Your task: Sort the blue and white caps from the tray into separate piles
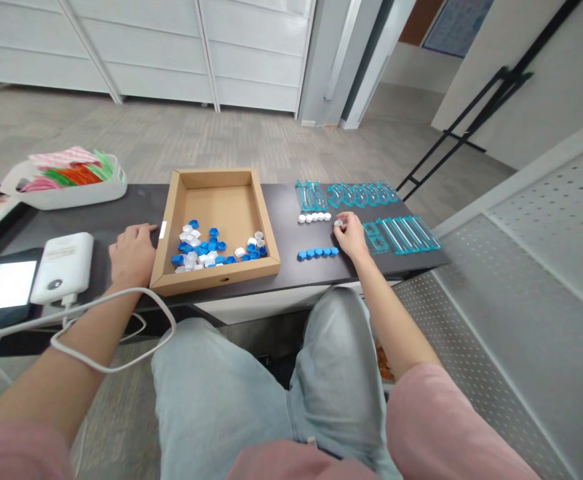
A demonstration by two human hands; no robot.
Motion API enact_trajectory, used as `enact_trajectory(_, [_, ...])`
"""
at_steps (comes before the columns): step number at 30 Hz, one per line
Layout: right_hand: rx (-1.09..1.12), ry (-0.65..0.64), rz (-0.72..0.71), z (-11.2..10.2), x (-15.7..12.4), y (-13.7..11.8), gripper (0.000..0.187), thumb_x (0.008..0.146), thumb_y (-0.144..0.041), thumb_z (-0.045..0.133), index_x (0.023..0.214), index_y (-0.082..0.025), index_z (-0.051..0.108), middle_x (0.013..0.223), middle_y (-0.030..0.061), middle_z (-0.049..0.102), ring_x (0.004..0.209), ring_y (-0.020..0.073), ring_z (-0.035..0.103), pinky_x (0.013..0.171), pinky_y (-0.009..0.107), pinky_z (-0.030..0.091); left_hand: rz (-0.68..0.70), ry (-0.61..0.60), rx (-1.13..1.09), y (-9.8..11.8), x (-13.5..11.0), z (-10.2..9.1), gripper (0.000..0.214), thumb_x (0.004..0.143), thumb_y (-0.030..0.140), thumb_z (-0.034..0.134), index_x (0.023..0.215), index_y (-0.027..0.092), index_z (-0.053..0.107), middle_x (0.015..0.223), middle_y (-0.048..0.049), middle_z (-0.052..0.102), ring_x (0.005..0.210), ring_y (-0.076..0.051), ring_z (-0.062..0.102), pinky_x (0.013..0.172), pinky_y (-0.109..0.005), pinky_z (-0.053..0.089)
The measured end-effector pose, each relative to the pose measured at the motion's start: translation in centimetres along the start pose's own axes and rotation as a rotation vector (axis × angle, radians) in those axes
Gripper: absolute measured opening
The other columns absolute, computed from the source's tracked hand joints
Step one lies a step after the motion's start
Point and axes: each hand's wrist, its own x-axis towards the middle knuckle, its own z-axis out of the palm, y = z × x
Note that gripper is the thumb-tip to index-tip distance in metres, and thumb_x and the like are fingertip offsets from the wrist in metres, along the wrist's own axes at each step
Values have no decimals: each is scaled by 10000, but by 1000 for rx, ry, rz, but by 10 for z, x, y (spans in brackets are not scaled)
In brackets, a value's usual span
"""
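My right hand [352, 236] pinches a small white hexagonal piece [338, 223] at the right end of a row of white hexagonal pieces [314, 218]. Closer to me lies a row of blue hexagonal pieces [318, 253]. My left hand [132, 252] rests on the table beside the box's left wall, fingers stretched out and holding nothing. Inside the shallow cardboard box [216, 275], loose blue and white hexagonal pieces [204, 247] are heaped toward the near side. Transparent teal plastic parts [408, 235] lie in rows just right of my right hand, and more teal parts [364, 195] sit behind it.
At the left stand a white basket [74, 193] of colourful strips, a white power bank [62, 268] and a device with a lit screen [4, 287]. A white cable [164, 303] loops over my left forearm. The dark table [291, 280] ends close to my knees.
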Motion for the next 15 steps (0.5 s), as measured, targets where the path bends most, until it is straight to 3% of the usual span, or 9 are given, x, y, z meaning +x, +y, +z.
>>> enact_trajectory(5, [41,8,51,7,15,6,371,921,-172,621,1286,-204,683,1368,216,725,988,293,742,1123,525,641,-4,14,12,-1,1,1,609,1131,350,377,1653,159,625,1766,-267,595,1609,-485,557,1333,-666,469])
enact_trajectory(11, [103,1,2,9,13,12,491,892,-146,637,1378,-214,651,1406,201,735,1087,297,791,1195,537,629,-24,5,23,0,1,0,611,1131,347,360,1661,186,619,1790,-245,582,1630,-464,551,1359,-646,455])
enact_trajectory(15, [91,7,10,9,12,12,511,901,-160,630,1410,-206,651,1423,212,732,1111,298,796,1185,532,644,-8,-18,29,3,0,-3,669,1127,355,317,1687,118,596,1799,-291,551,1645,-488,530,1356,-669,448])
